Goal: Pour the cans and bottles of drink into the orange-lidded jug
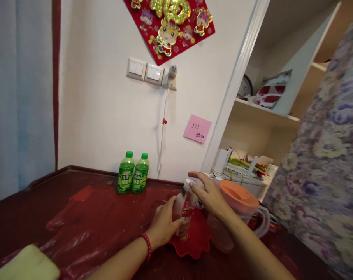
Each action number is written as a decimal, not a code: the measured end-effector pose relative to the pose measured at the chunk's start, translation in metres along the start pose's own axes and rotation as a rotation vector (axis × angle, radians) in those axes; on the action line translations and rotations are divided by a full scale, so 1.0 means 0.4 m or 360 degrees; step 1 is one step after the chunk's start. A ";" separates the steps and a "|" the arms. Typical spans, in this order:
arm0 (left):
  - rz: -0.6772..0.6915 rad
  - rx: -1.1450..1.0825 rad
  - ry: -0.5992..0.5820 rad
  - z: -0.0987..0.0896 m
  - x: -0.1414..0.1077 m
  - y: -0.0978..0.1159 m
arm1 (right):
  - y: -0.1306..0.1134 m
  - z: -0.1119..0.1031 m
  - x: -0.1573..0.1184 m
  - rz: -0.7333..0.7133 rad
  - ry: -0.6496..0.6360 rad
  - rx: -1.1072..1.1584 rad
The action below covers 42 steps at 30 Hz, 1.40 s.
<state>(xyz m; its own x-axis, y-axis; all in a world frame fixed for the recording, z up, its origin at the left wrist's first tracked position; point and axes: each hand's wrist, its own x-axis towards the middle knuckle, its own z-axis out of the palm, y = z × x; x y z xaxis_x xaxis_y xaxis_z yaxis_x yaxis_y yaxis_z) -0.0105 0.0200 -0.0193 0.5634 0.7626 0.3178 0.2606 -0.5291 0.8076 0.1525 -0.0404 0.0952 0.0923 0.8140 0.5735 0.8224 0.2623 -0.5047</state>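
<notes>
My left hand (164, 224), with a red bead bracelet at its wrist, is wrapped round a clear bottle (187, 213) with a white cap and a red label. The bottle leans slightly over a red scalloped dish (194, 241). At the bottle's top is my right hand (209, 193), its fingers reaching over and beside the white cap (189, 183); whether they grip the cap is unclear. Two green-capped bottles (125, 173) with green labels stand upright near the wall, left of my hands.
A clear pitcher (237, 198) with an orange lid stands behind my right forearm. A yellow cloth (26, 264) lies at the lower left. Shelves with a white router (237, 170) are at the right, beside a floral curtain (325, 155). A white cord hangs down the wall.
</notes>
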 end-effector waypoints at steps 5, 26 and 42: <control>-0.0005 0.0018 -0.0030 -0.005 0.001 0.003 | 0.010 0.019 0.006 0.0040 0.0122 0.0056; 0.0198 -0.0026 0.0136 -0.002 0.062 -0.089 | -0.035 0.066 -0.031 0.0461 0.0470 0.0263; 0.0266 -0.0449 -0.0080 -0.054 0.042 0.080 | -0.032 -0.040 -0.153 0.0289 0.0279 0.0548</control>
<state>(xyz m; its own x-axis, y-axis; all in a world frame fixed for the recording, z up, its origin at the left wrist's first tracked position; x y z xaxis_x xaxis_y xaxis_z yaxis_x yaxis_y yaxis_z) -0.0095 0.0239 0.0226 0.6200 0.6508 0.4382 -0.0620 -0.5161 0.8543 0.1455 -0.1018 0.0770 0.3369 0.7704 0.5413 0.5512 0.3047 -0.7768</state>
